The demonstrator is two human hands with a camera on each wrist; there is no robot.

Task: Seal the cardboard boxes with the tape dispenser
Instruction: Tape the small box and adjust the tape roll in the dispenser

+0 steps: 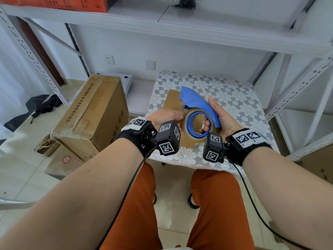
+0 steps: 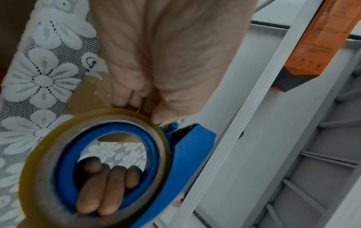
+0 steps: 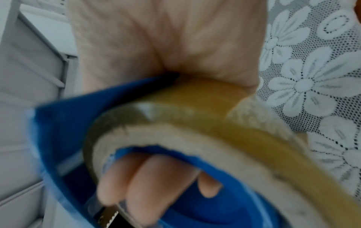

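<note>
My right hand [image 1: 214,112] grips the blue tape dispenser [image 1: 196,100] above the lace-covered table [image 1: 234,98], with its fingers [image 2: 105,185] hooked through the core of the yellowish tape roll [image 1: 186,123]. My left hand [image 1: 177,116] is at the roll's upper left rim, where its fingers and thumb [image 2: 144,108] pinch the tape end beside the small blue roller. A small flat cardboard box [image 1: 172,101] lies on the table under the dispenser. In the right wrist view the roll [image 3: 215,108] and the dispenser's serrated blade [image 3: 109,216] are close and blurred.
A large cardboard box [image 1: 93,114] stands on the floor to the left, with a smaller box [image 1: 63,161] in front of it. White metal shelving [image 1: 297,83] frames the table. An orange box [image 1: 63,2] sits on the top shelf. My knees are below the table's near edge.
</note>
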